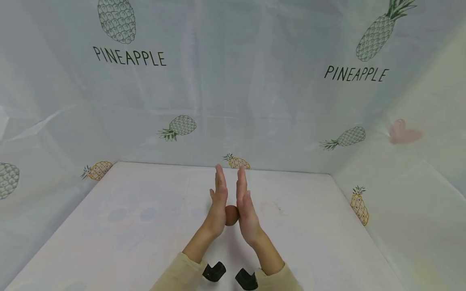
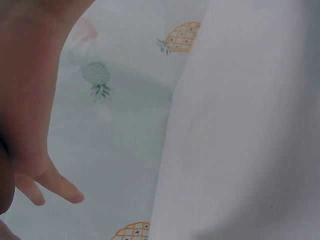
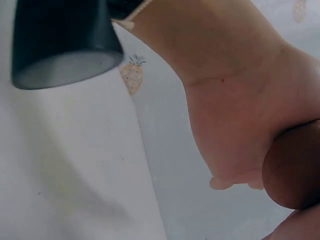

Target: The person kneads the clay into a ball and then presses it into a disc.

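Note:
A smooth brown ball (image 1: 231, 215) is held between two upright palms in the head view. My left hand (image 1: 219, 202) presses it from the left, near the heel of the palm. From the other side my right hand (image 1: 247, 210) presses it too. Both hands have straight fingers pointing away from me, with a gap between the fingertips. In the right wrist view the ball (image 3: 292, 167) shows large at the right edge, against a palm. Only a dark sliver of the ball (image 2: 6, 185) appears at the left edge of the left wrist view.
Beneath the hands lies a white table surface (image 1: 145, 242). A pale sheet printed with pineapples (image 1: 225, 89) rises behind it and along both sides. Black wrist camera housings (image 1: 214, 271) sit at the cream sleeves (image 1: 183, 275).

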### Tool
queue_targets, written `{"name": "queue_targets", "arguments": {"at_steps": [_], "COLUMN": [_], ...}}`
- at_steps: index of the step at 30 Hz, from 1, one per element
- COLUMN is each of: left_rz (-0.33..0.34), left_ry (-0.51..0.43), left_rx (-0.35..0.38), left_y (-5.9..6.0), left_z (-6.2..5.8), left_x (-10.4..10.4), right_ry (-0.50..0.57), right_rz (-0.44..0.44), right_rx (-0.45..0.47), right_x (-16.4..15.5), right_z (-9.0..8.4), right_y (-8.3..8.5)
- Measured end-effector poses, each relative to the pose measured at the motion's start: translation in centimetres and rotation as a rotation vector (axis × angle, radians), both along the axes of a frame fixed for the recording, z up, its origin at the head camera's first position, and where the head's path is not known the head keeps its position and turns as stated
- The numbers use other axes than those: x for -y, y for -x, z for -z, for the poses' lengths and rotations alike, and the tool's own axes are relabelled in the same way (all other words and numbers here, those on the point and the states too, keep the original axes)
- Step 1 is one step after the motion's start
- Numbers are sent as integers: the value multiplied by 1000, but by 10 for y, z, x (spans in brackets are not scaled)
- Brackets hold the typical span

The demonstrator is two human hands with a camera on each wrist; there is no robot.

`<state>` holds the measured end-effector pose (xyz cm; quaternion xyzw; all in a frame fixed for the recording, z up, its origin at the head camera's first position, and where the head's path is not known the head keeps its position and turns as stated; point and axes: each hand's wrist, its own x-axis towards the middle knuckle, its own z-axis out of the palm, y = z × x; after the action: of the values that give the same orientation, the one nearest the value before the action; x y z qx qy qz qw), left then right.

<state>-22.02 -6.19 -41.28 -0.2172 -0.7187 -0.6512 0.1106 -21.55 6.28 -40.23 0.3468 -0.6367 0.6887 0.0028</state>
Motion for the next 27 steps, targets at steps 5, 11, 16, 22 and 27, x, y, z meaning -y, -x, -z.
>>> {"name": "queue_targets", "arguments": {"at_steps": [5,11,16,22,27], "left_rz": [42,90,113,119,98], "left_ry": [25,0,-49,-93,-117], "left_rx": [-30,-16,18,3,2], "left_y": [-6,-12,-15,-17,-14], "left_z": [2,1,-2,-8,-11], "left_x": [-10,-19,-22,-18,-11], "right_ry": [18,48,47,27,-3], "right_rz": [48,73,76,54,0], "right_rx": [-25,-13,-7,6,33], "right_x": [-5,-11,-12,-9,-5], "right_z": [0,0,2,5,8], "right_y": [3,8,10,11,8]}}
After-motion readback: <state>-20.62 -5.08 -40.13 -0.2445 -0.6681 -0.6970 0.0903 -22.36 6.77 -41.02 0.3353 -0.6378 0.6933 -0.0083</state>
